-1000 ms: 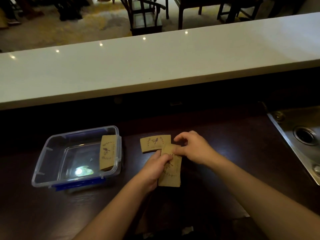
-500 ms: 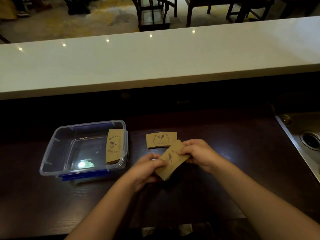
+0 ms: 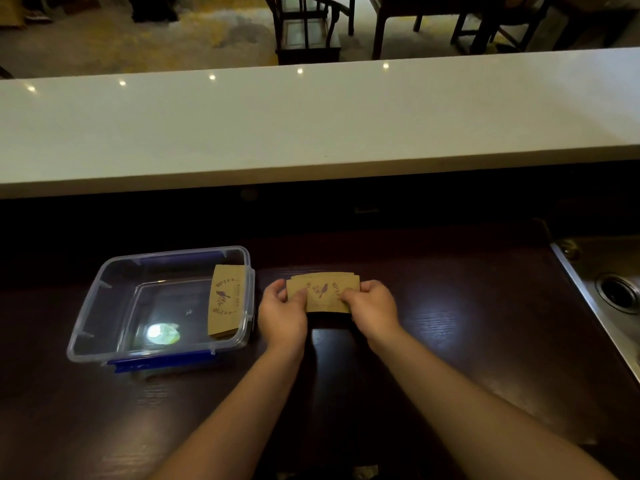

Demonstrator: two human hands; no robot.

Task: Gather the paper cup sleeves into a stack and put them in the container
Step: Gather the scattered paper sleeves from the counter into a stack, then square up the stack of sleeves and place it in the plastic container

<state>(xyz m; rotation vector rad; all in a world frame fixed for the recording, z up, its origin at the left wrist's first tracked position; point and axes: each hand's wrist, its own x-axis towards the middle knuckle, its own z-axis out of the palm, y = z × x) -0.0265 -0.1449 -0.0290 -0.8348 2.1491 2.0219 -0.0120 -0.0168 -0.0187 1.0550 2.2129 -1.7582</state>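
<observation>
Head view: sleeve stack [image 3: 323,292] ends under fingers [image 3: 300,296].

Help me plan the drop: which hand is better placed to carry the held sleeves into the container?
Left, probably. The left hand already grips the stack of sleeves on the side facing the container, which sits just to its left. The right hand would have to cross over.

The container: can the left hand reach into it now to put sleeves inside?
Probably yes. The container stands open, with no lid, just beside the left hand, and nothing lies between them. That hand, with the right hand, holds the sleeves.
</observation>
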